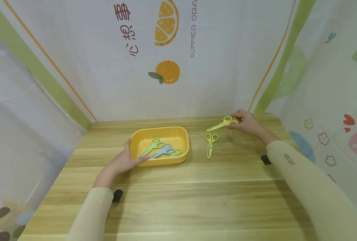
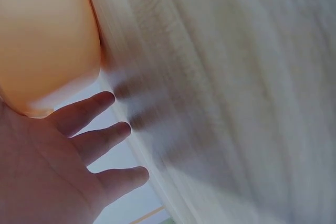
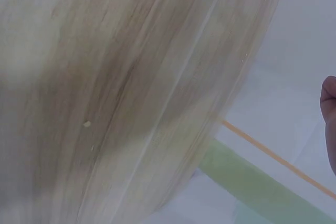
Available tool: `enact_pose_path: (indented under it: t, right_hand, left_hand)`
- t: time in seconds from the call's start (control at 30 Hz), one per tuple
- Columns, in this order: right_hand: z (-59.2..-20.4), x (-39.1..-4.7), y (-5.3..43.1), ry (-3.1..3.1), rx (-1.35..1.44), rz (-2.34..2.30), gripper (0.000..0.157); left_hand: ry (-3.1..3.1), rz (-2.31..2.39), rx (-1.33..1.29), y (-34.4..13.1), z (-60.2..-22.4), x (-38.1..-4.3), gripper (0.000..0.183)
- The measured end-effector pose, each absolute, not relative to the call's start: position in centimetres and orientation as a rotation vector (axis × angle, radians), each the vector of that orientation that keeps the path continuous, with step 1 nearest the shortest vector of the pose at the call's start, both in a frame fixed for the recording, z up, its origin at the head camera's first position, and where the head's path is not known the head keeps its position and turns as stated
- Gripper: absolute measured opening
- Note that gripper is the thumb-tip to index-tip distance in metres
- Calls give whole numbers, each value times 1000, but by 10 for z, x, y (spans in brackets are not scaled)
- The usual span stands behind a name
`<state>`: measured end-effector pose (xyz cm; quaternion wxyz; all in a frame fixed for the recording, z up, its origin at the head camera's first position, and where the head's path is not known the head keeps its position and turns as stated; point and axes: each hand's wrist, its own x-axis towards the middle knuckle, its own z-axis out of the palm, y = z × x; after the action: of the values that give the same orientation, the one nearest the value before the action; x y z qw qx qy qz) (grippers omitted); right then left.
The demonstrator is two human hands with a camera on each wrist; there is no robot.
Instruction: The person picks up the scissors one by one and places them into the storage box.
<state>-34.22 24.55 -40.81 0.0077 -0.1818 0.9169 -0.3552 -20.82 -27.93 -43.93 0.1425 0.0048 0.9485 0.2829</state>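
Note:
My right hand (image 1: 246,124) pinches a pair of yellow-green scissors (image 1: 219,126) by its handles, blades pointing left. Just below it on the table lies a second yellow-green pair of scissors (image 1: 210,145), handles toward the back. My left hand (image 1: 122,162) rests against the left end of a yellow plastic box (image 1: 183,134), its thumb along the near rim. In the left wrist view, three fingers (image 2: 100,142) are straight and spread beside the box wall. Inside the box are green scissors (image 1: 154,144), blue scissors (image 1: 164,151) and another green pair (image 1: 176,152), partly hidden by the near wall.
The wood-grain table (image 1: 178,201) reaches a white printed curtain (image 1: 214,83) at its back edge. More curtain hangs on both sides. A small black piece (image 1: 117,195) shows beside the left cuff, and another black piece (image 1: 265,159) beside the right cuff.

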Motion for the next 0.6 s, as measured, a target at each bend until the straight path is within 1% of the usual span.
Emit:
enact_pose_path:
  t: [0.2, 0.6]
  right_hand:
    - [-404, -344, 244, 2898, -580, -1146, 61]
    - [-396, -335, 249, 2896, -530, -1152, 65]
  left_hand:
    - [2741, 793, 17, -279, -435, -209, 138]
    - [2726, 789, -5, -276, -436, -205, 138]
